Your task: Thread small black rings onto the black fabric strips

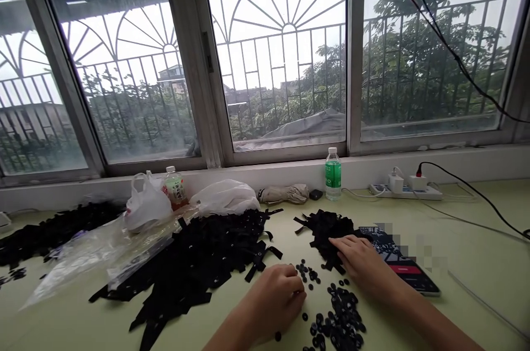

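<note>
Two hands worked low over a pale green bench, among small black buttons and black strips. The left grip was curled, its fingers drawn together just beside a loose scatter of buttons; anything inside it was hidden, so I cannot tell whether it held one. The right grip lay open, fingers extended and resting on the edge of a small heap of black strips, with nothing showing in its hold. A denser pile of buttons lay just below and between the two hands, while a far larger mass of black strips spread across the bench to the left. At that moment, one hand was at the buttons and the other at the strips. What the left grip had hold of could only be settled once its fingers parted. Beyond the right hand lay a smartphone, and along the window stood a green-labelled water bottle, a power strip and a white plastic bag.
</note>
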Motion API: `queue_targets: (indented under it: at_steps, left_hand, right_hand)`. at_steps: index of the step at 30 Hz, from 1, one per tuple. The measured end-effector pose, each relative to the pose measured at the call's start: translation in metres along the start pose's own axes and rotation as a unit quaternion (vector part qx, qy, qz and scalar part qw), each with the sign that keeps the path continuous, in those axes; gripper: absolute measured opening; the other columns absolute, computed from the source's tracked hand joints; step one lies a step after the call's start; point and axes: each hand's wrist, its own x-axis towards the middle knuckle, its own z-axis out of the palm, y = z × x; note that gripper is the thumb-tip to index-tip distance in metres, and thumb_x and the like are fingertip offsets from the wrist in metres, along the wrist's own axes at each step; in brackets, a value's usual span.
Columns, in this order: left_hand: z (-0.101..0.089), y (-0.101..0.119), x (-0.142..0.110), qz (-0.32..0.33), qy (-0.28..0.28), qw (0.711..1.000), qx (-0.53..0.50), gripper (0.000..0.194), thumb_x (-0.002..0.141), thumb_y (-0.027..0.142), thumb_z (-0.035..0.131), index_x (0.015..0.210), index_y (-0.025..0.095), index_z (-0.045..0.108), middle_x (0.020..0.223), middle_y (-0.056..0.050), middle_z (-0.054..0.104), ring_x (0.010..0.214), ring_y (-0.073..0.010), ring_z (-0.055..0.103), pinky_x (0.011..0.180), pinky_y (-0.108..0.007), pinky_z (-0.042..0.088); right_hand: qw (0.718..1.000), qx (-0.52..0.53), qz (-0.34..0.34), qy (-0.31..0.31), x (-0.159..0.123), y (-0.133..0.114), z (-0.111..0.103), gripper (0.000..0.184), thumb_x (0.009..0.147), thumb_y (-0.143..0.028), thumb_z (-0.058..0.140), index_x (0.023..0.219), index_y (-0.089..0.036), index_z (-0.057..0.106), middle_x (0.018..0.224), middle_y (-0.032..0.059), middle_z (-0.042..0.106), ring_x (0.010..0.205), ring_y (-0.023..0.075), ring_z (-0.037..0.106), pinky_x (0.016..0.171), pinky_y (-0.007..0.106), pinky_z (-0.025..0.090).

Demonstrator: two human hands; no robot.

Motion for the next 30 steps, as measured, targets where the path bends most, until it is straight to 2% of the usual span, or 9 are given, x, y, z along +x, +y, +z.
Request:
queue_targets:
  at_steps: [3, 8, 14, 18, 22, 27, 30]
  left_hand:
    - [0.000, 0.000, 0.000, 0.010, -0.007, 1.000, 0.010, 0.022, 0.082, 0.012, 0.048, 0.065, 0.017, 0.062, 0.066, -0.006, 0.060, 0.060, -0.0147, 0.052, 0.053, -0.025, 0.035]
    - [0.001, -0.007, -0.001, 0.010, -0.017, 1.000, 0.016, 0.024, 0.086, 0.017, 0.046, 0.068, 0.017, 0.062, 0.066, -0.005, 0.058, 0.060, -0.0134, 0.052, 0.055, -0.024, 0.036]
    - [0.002, -0.010, 0.000, 0.004, -0.020, 0.999, 0.036, 0.023, 0.085, 0.017, 0.047, 0.069, 0.017, 0.063, 0.070, -0.005, 0.060, 0.061, -0.0124, 0.050, 0.055, -0.023, 0.036]
    - [0.002, -0.012, -0.001, -0.003, -0.014, 0.999, 0.040, 0.023, 0.085, 0.017, 0.047, 0.067, 0.017, 0.062, 0.068, -0.004, 0.059, 0.059, -0.0114, 0.048, 0.053, -0.022, 0.034]
    - [0.001, -0.017, -0.001, -0.020, -0.001, 0.999, 0.033, 0.023, 0.086, 0.018, 0.046, 0.069, 0.017, 0.063, 0.071, -0.004, 0.061, 0.061, -0.0116, 0.051, 0.055, -0.022, 0.036]
    - [-0.001, -0.022, -0.002, -0.041, 0.009, 0.999, 0.034, 0.025, 0.087, 0.019, 0.045, 0.072, 0.017, 0.065, 0.074, -0.005, 0.062, 0.064, -0.0130, 0.054, 0.057, -0.023, 0.038]
    - [-0.004, -0.023, -0.003, -0.047, 0.010, 0.999, 0.017, 0.025, 0.088, 0.018, 0.044, 0.077, 0.017, 0.067, 0.077, -0.005, 0.063, 0.067, -0.0134, 0.056, 0.060, -0.023, 0.041]
  right_hand:
    - [1.000, -0.011, 0.004, 0.005, 0.000, 0.004, 0.004, 0.039, 0.091, -0.021, 0.037, 0.121, -0.023, 0.062, 0.112, 0.0106, 0.068, 0.108, 0.0275, 0.055, 0.093, 0.045, 0.038]
    - [1.000, -0.013, 0.025, 0.009, 0.001, 0.006, 0.006, 0.032, 0.090, -0.029, 0.044, 0.111, -0.022, 0.068, 0.099, 0.0114, 0.066, 0.098, 0.0283, 0.054, 0.088, 0.045, 0.038]
    - [0.999, -0.008, 0.041, 0.010, 0.003, 0.003, 0.009, 0.037, 0.088, -0.024, 0.045, 0.120, -0.023, 0.063, 0.093, 0.0102, 0.063, 0.093, 0.0269, 0.053, 0.085, 0.045, 0.039]
    - [0.999, -0.014, 0.040, 0.013, 0.004, 0.001, 0.011, 0.033, 0.086, -0.021, 0.045, 0.107, -0.027, 0.070, 0.090, 0.0088, 0.062, 0.091, 0.0264, 0.054, 0.083, 0.044, 0.039]
    - [0.999, -0.003, 0.036, 0.032, 0.006, 0.001, 0.009, 0.028, 0.086, -0.021, 0.046, 0.095, -0.025, 0.073, 0.088, 0.0086, 0.062, 0.089, 0.0251, 0.055, 0.081, 0.042, 0.040]
    - [0.997, 0.026, 0.042, 0.057, 0.007, 0.003, 0.008, 0.027, 0.086, -0.020, 0.048, 0.093, -0.022, 0.074, 0.082, 0.0082, 0.061, 0.082, 0.0243, 0.057, 0.077, 0.041, 0.042]
    - [0.995, 0.053, 0.045, 0.068, 0.008, 0.003, 0.007, 0.026, 0.083, -0.016, 0.049, 0.088, -0.021, 0.074, 0.078, 0.0070, 0.062, 0.079, 0.0235, 0.058, 0.080, 0.042, 0.043]
